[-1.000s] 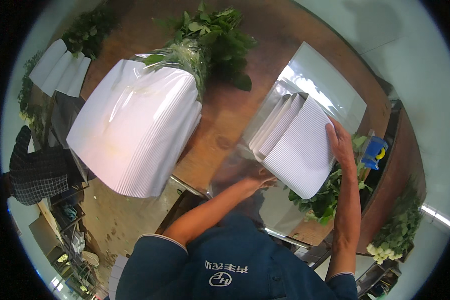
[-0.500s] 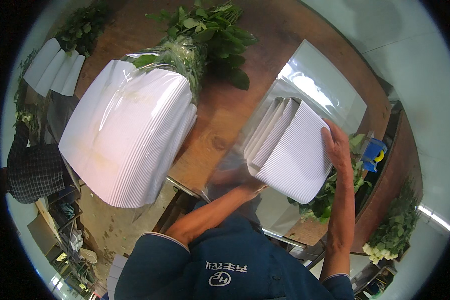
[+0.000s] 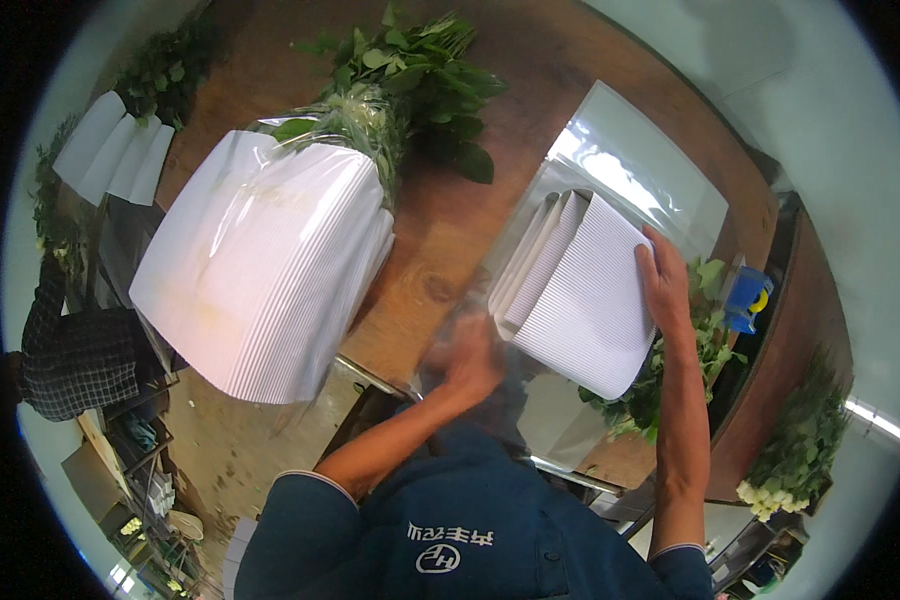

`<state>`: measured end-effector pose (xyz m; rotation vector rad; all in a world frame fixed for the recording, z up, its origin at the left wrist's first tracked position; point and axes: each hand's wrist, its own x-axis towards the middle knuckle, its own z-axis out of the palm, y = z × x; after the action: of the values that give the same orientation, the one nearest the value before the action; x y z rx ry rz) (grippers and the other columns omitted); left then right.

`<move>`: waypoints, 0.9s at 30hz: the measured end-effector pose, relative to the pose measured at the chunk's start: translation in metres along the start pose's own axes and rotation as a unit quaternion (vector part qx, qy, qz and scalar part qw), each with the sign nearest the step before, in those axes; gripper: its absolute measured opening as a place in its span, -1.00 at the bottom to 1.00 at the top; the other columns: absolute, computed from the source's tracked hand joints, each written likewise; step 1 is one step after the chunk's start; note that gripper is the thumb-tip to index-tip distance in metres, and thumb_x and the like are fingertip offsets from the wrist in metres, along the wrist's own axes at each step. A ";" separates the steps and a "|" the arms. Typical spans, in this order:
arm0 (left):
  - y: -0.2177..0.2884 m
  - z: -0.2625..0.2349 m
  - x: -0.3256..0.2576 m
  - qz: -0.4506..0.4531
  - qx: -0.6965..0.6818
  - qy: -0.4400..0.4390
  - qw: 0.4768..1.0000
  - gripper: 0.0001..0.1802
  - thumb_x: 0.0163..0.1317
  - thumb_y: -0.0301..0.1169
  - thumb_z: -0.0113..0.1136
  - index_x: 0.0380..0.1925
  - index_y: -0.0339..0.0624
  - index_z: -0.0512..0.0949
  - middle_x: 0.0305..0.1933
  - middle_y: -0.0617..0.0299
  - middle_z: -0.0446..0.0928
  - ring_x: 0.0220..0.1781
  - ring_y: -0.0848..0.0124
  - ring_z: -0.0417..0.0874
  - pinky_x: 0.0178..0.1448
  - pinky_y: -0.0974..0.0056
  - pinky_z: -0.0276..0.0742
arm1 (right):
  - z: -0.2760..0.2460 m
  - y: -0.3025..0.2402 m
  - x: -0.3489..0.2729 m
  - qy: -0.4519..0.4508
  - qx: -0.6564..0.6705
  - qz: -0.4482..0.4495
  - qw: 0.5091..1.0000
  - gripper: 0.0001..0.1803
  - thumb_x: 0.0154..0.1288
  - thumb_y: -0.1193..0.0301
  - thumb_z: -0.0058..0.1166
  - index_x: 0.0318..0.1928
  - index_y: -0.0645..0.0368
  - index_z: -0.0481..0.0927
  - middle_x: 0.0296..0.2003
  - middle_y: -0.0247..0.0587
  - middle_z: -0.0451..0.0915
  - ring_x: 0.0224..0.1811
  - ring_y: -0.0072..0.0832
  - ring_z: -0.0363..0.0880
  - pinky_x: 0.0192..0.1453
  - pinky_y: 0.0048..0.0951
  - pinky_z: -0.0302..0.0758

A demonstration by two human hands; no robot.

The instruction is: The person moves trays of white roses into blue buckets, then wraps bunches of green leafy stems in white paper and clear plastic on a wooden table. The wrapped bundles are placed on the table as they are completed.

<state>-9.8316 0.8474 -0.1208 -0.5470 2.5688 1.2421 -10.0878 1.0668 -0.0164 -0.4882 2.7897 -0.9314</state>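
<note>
A folded bundle of white corrugated cardboard [image 3: 582, 305] lies on a clear plastic sheet [image 3: 638, 175] to the right on the table. My right hand [image 3: 666, 283] grips its right edge, thumb on the ribbed face. My left hand [image 3: 473, 358] is smeared by motion over the near-left part of the plastic, apart from the bundle; its fingers cannot be made out. Green leaves [image 3: 638, 385] show beneath the bundle's lower right edge. At left lies a larger bouquet wrapped in white corrugated cardboard [image 3: 260, 265] and clear film, its leafy stems [image 3: 425, 75] pointing away.
A blue tape dispenser [image 3: 746, 298] stands at the brown table's [image 3: 435, 285] right side. Flowers with pale heads [image 3: 778, 490] are beyond it at lower right. Another person's checked sleeve [image 3: 85, 365] shows at far left, below more white wraps [image 3: 115, 150].
My left hand has come out from under the bundle's lower left corner and moved left and slightly away from me. My right hand stays on the cardboard's right edge.
</note>
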 end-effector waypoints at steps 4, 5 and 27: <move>-0.018 -0.018 -0.005 0.162 0.189 0.114 0.962 -0.22 0.27 -0.42 0.31 0.43 -0.47 0.24 0.51 -0.29 0.27 0.57 -0.11 0.27 0.62 -0.11 0.15 | 0.001 -0.022 -0.018 0.096 -0.040 -0.046 0.993 -0.55 0.51 0.24 0.14 0.25 0.27 0.58 0.12 0.08 0.63 0.14 -0.08 0.61 0.27 -0.14 0.51; -0.022 -0.017 -0.005 0.177 0.194 0.117 0.958 -0.20 0.26 -0.42 0.32 0.44 -0.50 0.21 0.52 -0.31 0.25 0.59 -0.12 0.25 0.63 -0.11 0.13 | 0.002 -0.028 -0.026 0.134 -0.044 -0.072 0.987 -0.57 0.51 0.28 0.15 0.24 0.29 0.58 0.12 0.10 0.63 0.14 -0.06 0.61 0.28 -0.13 0.51; -0.025 0.019 -0.019 0.189 0.034 0.192 0.962 -0.50 0.38 -0.52 0.13 0.32 -0.36 0.45 0.32 -0.19 0.52 0.33 -0.14 0.55 0.42 -0.12 0.43 | 0.033 -0.037 -0.077 0.191 0.062 -0.047 0.979 -0.63 0.51 0.41 0.09 0.20 0.37 0.57 0.26 0.10 0.56 0.33 -0.05 0.51 0.46 -0.16 0.39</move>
<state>-9.8024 0.8525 -0.1432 -0.3135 3.1456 1.2527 -9.9982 1.0486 -0.0164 -0.4700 3.0346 -1.3400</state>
